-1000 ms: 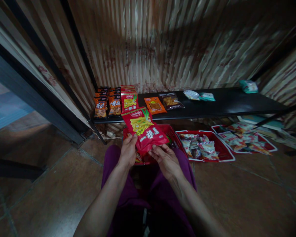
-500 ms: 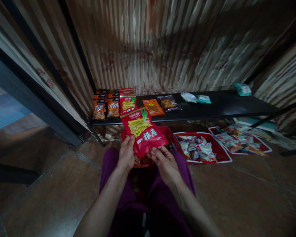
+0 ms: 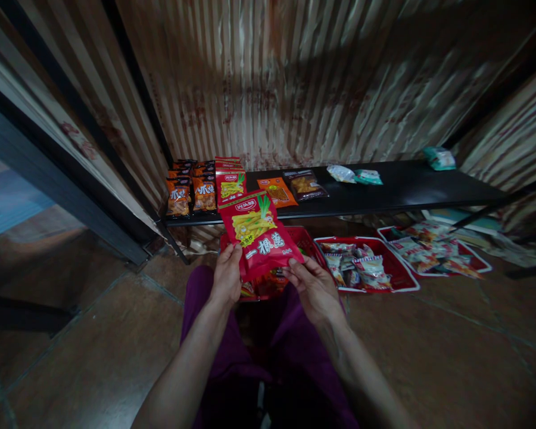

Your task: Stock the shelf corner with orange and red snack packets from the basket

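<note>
A red snack bag (image 3: pixel 261 235) with a yellow and green picture is held up in front of me, tilted, between both hands. My left hand (image 3: pixel 227 271) pinches its lower left edge. At its lower right corner, the fingers of my right hand (image 3: pixel 311 285) are closed on the bag. Behind it, a row of matching red snack bags (image 3: pixel 230 179) stands upright on the black shelf (image 3: pixel 406 186). Left of that row stand several orange and black snack bags (image 3: pixel 178 196). Below the held bag sits a red basket (image 3: pixel 301 234) with packets in it, partly hidden.
An orange packet (image 3: pixel 277 192) and a dark packet (image 3: pixel 306 185) lie flat on the shelf, with white (image 3: pixel 340 173) and teal packets (image 3: pixel 368 177) farther right. Two more red baskets (image 3: pixel 404 280) of snack packets stand on the floor. A black shelf post (image 3: pixel 136 65) rises at left.
My right hand has shifted slightly right and up along the bag's bottom edge to its lower right corner. The bag looks flatter and less tilted; my left hand keeps its grip.
</note>
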A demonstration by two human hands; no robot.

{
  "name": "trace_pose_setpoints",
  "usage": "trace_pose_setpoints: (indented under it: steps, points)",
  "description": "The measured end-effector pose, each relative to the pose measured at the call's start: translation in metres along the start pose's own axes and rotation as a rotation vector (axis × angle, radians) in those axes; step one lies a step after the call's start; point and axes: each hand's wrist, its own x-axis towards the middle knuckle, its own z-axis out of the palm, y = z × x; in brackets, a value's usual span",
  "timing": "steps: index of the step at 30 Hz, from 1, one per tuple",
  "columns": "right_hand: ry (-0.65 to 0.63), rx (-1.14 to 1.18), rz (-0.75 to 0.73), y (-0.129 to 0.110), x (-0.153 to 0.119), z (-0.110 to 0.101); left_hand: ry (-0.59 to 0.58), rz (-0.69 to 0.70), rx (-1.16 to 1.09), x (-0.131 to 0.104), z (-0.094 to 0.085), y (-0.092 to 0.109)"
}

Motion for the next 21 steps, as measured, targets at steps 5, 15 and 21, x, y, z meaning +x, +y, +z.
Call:
trace_pose_setpoints:
  steps: [5, 15, 21]
  points:
    - [0.024, -0.013, -0.028, 0.0, -0.002, 0.0, 0.001, 0.005, 0.001, -0.001, 0.002, 0.001]
    - [0.015, -0.064, -0.017, 0.007, 0.003, -0.009, -0.024, 0.001, 0.015, -0.004, 0.002, -0.003]
    - [0.037, -0.156, -0.152, 0.01, 0.009, -0.012, -0.062, 0.006, 0.026, -0.005, 0.003, -0.005]
